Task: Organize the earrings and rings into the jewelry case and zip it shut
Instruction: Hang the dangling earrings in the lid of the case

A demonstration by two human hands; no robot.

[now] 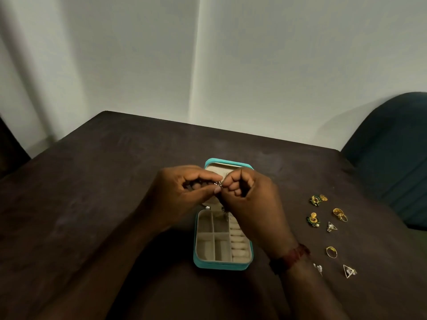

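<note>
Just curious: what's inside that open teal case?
Beige compartments and ring rolls, seemingly empty, show in the jewelry case. The left hand and right hand, pinching an earring, hide most of its lid.

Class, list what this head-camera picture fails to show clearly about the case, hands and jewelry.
- Head view: small silvery piece, pinched by left hand and right hand; too small, fingers cover it.
- Head view: jewelry case lid interior, hidden behind both hands.
- Head view: ring rolls, upper ones behind the right hand.
- Head view: triangular earring, details too small.
</note>
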